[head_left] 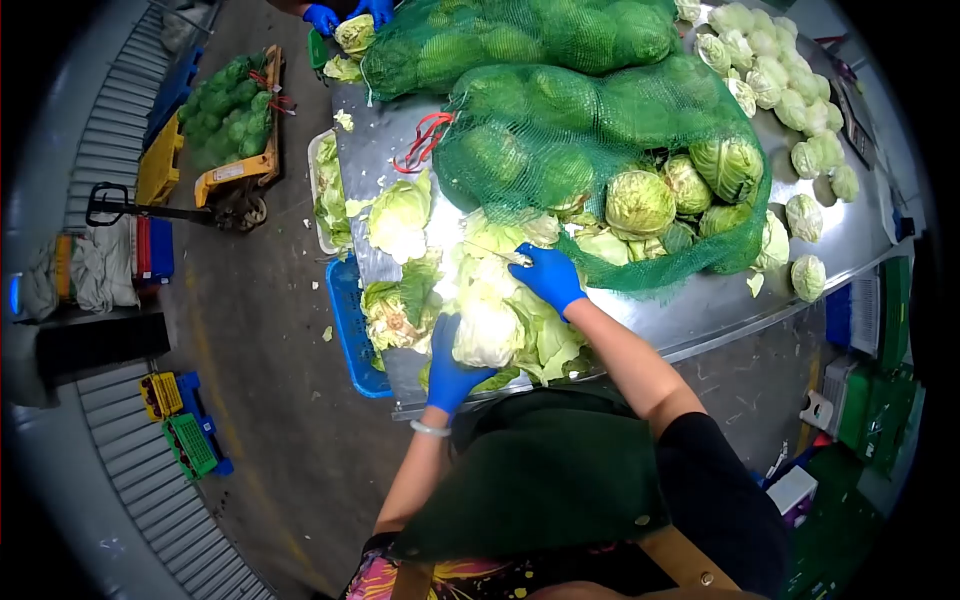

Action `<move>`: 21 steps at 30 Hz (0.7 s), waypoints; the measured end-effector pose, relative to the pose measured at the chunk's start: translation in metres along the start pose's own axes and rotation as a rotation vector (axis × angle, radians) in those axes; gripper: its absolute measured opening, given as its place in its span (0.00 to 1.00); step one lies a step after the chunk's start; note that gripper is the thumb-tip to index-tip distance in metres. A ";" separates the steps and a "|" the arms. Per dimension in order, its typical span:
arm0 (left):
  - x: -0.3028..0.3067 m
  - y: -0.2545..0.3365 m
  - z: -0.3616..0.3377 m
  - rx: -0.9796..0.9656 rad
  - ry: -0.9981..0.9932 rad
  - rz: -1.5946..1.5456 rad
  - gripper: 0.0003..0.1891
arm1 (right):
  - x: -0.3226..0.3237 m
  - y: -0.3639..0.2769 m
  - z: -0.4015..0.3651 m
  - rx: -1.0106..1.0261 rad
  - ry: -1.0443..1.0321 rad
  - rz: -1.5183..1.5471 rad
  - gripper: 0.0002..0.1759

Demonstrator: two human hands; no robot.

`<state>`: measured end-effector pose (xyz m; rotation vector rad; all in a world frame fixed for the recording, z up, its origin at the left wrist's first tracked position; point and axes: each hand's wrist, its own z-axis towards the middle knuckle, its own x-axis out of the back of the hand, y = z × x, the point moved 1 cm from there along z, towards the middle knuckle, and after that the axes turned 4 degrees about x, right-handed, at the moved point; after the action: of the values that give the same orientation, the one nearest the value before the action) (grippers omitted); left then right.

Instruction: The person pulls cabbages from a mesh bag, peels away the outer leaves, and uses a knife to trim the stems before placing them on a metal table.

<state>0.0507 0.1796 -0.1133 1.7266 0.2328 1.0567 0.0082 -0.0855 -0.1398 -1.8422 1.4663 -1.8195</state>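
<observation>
My left hand [453, 368], in a blue glove, is wrapped round the lower left side of a pale, trimmed cabbage [488, 332] at the table's near edge. My right hand [550, 280], also gloved in blue, is closed just above it, over loose cabbage leaves [490, 240]. What its fingers grip is too small to make out. More torn leaves [550, 340] lie under and beside the cabbage. Ahead of my right hand, a green mesh sack [560, 120] lies with its mouth towards me, and whole cabbages [640, 204] show in the opening.
Trimmed cabbages [790, 108] cover the table's right side. A second full mesh sack [520, 35] lies behind the first. Left of the table stand a blue basket [345, 325] and a white tray of leaves [318, 215]. Another person's gloved hands [350, 14] hold a cabbage at the far end.
</observation>
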 end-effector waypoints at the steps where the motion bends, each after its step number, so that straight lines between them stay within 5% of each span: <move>1: 0.008 0.004 -0.006 0.128 -0.036 -0.069 0.56 | 0.000 -0.006 -0.003 0.097 0.020 0.007 0.28; 4: 0.014 0.002 -0.020 0.316 -0.094 -0.116 0.50 | 0.002 -0.043 -0.032 0.413 0.060 -0.118 0.17; 8: -0.036 0.003 -0.006 0.461 0.162 -0.124 0.47 | -0.004 -0.075 -0.057 0.634 -0.025 -0.207 0.11; 10: -0.038 0.020 -0.005 0.505 0.228 -0.036 0.48 | 0.004 -0.080 -0.050 0.494 -0.096 -0.226 0.13; 12: -0.033 0.005 -0.009 0.466 0.179 -0.098 0.49 | 0.010 -0.045 -0.028 0.283 0.123 -0.066 0.19; 14: -0.018 -0.003 -0.018 0.427 0.134 -0.154 0.51 | 0.048 -0.027 -0.009 -0.020 0.131 0.059 0.25; 16: 0.000 0.004 -0.016 0.393 0.115 -0.396 0.55 | 0.057 -0.008 -0.005 0.037 0.292 -0.002 0.28; 18: 0.014 0.022 -0.018 0.452 0.111 -0.565 0.58 | 0.073 -0.042 -0.030 0.158 0.160 0.009 0.38; 19: 0.022 0.029 -0.016 0.346 0.104 -0.498 0.58 | 0.068 -0.057 -0.040 0.123 -0.071 -0.032 0.47; 21: 0.034 0.034 -0.008 0.130 0.096 -0.265 0.60 | 0.051 -0.082 -0.066 0.276 -0.198 0.222 0.47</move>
<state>0.0537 0.1912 -0.0664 1.7052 0.5859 0.9454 -0.0170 -0.0479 -0.0319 -1.6042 1.2257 -1.5926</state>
